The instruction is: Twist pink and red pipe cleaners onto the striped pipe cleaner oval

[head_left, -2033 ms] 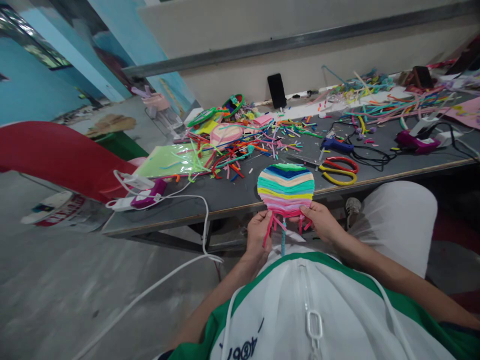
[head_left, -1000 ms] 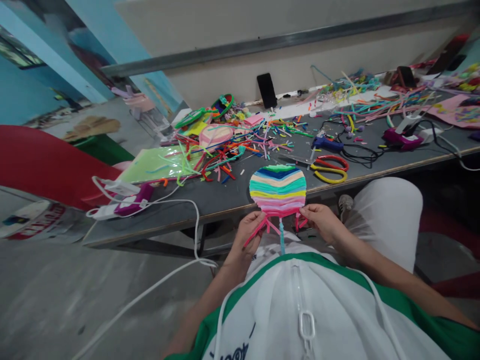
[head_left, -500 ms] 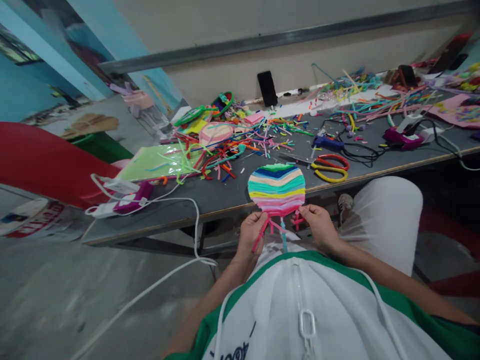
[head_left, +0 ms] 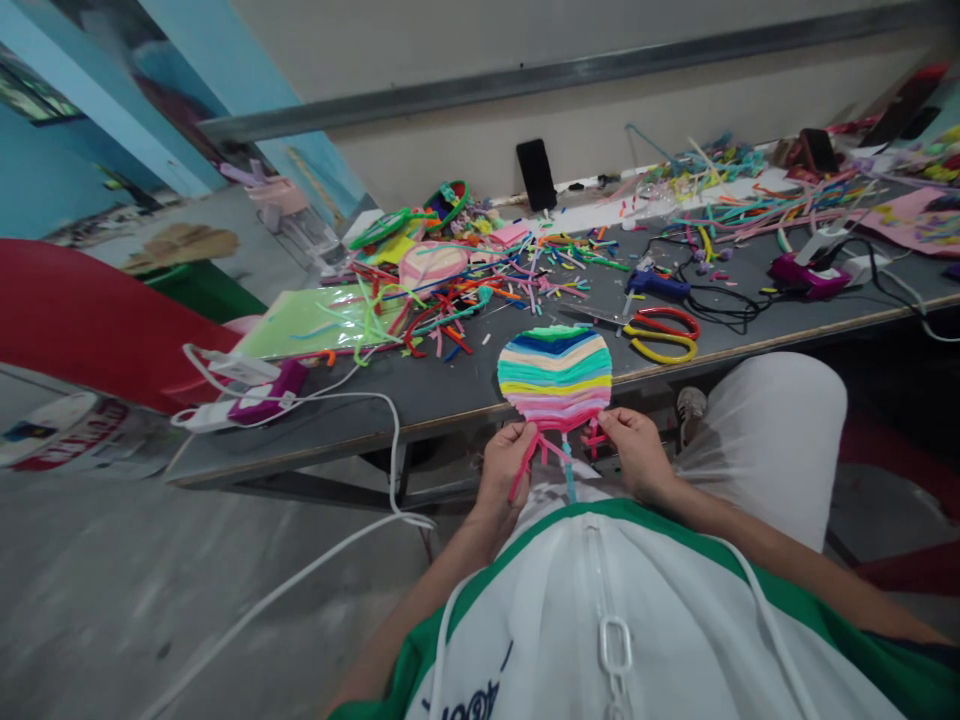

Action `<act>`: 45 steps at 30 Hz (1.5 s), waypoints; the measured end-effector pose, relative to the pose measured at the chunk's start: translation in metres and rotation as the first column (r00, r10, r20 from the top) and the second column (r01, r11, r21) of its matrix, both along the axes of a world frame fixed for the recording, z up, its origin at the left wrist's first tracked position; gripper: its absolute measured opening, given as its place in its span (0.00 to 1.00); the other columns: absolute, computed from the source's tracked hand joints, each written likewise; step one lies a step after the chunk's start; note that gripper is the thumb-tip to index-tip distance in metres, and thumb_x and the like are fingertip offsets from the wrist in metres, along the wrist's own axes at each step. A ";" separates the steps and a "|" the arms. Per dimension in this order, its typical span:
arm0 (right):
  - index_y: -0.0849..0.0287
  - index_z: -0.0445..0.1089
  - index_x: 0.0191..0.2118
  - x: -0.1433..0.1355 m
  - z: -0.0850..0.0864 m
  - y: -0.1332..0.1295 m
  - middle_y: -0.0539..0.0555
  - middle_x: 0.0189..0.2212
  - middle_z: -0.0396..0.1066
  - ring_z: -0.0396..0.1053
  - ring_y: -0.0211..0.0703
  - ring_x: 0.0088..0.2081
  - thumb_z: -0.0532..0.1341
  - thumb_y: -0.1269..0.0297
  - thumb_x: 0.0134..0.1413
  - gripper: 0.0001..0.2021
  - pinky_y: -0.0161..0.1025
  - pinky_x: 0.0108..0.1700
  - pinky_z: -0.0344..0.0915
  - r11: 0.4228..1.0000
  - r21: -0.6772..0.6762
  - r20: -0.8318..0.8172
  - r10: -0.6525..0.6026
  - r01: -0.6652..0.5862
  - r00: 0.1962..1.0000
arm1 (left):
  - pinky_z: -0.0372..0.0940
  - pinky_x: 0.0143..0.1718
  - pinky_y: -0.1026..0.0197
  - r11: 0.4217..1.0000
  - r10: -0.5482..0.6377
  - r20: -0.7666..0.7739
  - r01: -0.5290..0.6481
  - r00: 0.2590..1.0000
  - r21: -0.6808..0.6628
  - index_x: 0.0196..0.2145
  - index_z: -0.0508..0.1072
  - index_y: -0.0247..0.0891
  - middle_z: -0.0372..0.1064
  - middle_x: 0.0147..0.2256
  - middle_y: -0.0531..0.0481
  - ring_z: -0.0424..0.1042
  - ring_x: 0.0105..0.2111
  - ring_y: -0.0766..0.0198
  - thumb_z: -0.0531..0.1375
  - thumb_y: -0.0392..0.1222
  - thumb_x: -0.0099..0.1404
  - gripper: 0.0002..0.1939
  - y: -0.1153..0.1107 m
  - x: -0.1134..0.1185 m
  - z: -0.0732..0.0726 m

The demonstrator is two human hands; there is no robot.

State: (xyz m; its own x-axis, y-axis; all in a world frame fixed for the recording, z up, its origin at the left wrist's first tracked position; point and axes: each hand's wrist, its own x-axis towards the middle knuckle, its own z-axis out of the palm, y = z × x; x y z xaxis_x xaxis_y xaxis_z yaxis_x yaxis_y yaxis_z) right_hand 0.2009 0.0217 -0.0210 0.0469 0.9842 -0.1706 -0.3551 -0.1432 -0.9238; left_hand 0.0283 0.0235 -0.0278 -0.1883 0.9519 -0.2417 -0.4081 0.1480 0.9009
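Between my hands, at the table's front edge, is a round panel (head_left: 555, 372) striped with rows of coloured pipe cleaners: green, navy, cream, teal, yellow, pink. My left hand (head_left: 507, 462) pinches its lower left rim, where pink pipe cleaner ends (head_left: 543, 448) hang loose. At the lower right rim, the thumb and fingers of my right hand (head_left: 634, 450) close on the panel beside more pink ends. A light blue pipe cleaner strip (head_left: 568, 470) hangs below the panel's middle. Just beyond, scissors with red and yellow handles (head_left: 661, 334) lie on the table.
Cut pipe cleaner pieces (head_left: 555, 262) litter the grey table (head_left: 352, 418). A blue glue gun (head_left: 658, 284) with a black cord lies behind the scissors. A phone (head_left: 535, 174) leans on the wall. Purple power strips (head_left: 268, 394) sit at both sides, a white cable (head_left: 300, 575) trailing to the floor.
Hardly anything differs. The panel and both hands stay in nearly the same place, with a very slight shift of the whole view.
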 end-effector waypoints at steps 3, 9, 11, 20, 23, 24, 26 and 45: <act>0.60 0.70 0.26 0.003 0.001 -0.002 0.51 0.21 0.72 0.68 0.39 0.24 0.64 0.56 0.48 0.11 0.37 0.31 0.64 0.999 -0.018 0.002 0.040 -0.040 0.999 | 0.55 0.20 0.69 0.997 -0.068 0.033 0.069 0.997 -0.029 0.24 0.72 0.32 0.68 0.20 0.52 0.62 0.19 0.73 0.71 0.49 0.43 0.18 -0.002 -0.007 0.005; 0.60 0.70 0.26 0.010 0.005 -0.004 0.50 0.23 0.71 0.68 0.37 0.26 0.65 0.57 0.46 0.11 0.35 0.32 0.64 0.993 -0.033 -0.024 0.116 -0.117 0.993 | 0.60 0.21 0.68 0.975 -0.203 0.085 0.210 0.975 -0.073 0.27 0.72 0.34 0.71 0.25 0.49 0.65 0.21 0.71 0.69 0.49 0.48 0.16 -0.004 -0.022 0.010; 0.59 0.70 0.27 0.011 0.007 -0.005 0.50 0.24 0.71 0.67 0.37 0.25 0.65 0.56 0.46 0.11 0.34 0.30 0.63 0.993 -0.044 -0.042 0.108 -0.110 0.993 | 0.62 0.23 0.67 0.968 -0.237 0.105 0.244 0.966 -0.056 0.28 0.72 0.34 0.70 0.24 0.51 0.67 0.22 0.70 0.69 0.47 0.49 0.15 -0.002 -0.026 0.009; 0.60 0.70 0.30 0.006 0.000 -0.006 0.50 0.24 0.71 0.68 0.38 0.26 0.68 0.57 0.42 0.13 0.35 0.30 0.62 0.967 -0.089 -0.005 0.241 -0.240 0.971 | 0.66 0.28 0.62 0.923 -0.362 0.033 0.363 0.932 -0.125 0.32 0.74 0.32 0.74 0.27 0.47 0.71 0.23 0.64 0.70 0.41 0.47 0.15 0.002 -0.028 0.013; 0.60 0.70 0.28 0.003 0.002 -0.006 0.50 0.24 0.72 0.68 0.38 0.25 0.69 0.60 0.38 0.12 0.36 0.31 0.64 0.970 -0.099 -0.019 0.220 -0.221 0.975 | 0.68 0.33 0.60 0.903 -0.417 0.009 0.415 0.909 -0.115 0.35 0.75 0.31 0.75 0.31 0.45 0.73 0.28 0.62 0.69 0.35 0.46 0.16 0.001 -0.027 0.021; 0.60 0.70 0.27 0.003 0.003 -0.006 0.50 0.24 0.72 0.68 0.38 0.26 0.69 0.60 0.37 0.12 0.37 0.32 0.64 0.972 -0.103 -0.027 0.208 -0.210 0.978 | 0.68 0.34 0.60 0.902 -0.422 0.007 0.420 0.907 -0.102 0.36 0.75 0.32 0.75 0.32 0.44 0.73 0.29 0.62 0.69 0.34 0.46 0.17 0.001 -0.026 0.024; 0.60 0.69 0.26 0.002 0.007 -0.006 0.50 0.23 0.72 0.68 0.39 0.26 0.69 0.61 0.36 0.11 0.38 0.33 0.66 0.975 -0.110 -0.039 0.190 -0.193 0.981 | 0.67 0.36 0.61 0.900 -0.431 -0.003 0.430 0.902 -0.076 0.37 0.75 0.33 0.75 0.33 0.45 0.73 0.31 0.62 0.68 0.31 0.45 0.19 0.001 -0.026 0.029; 0.58 0.71 0.31 0.024 0.003 -0.003 0.54 0.28 0.74 0.72 0.43 0.28 0.65 0.54 0.47 0.12 0.43 0.34 0.69 0.926 -0.182 -0.337 0.256 -0.329 0.906 | 0.59 0.22 0.69 0.950 -0.285 -0.081 0.270 0.955 -0.157 0.27 0.70 0.34 0.69 0.22 0.53 0.64 0.19 0.72 0.67 0.47 0.51 0.15 0.000 -0.021 0.030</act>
State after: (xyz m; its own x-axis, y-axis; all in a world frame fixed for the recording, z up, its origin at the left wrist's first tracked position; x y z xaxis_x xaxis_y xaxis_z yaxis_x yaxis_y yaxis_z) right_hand 0.2252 0.0188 -0.0175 -0.3269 0.8767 -0.3529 -0.5197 -0.4786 -0.7077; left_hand 0.0070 0.0231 0.0018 0.0479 0.9270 -0.3720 -0.2397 0.3722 0.8967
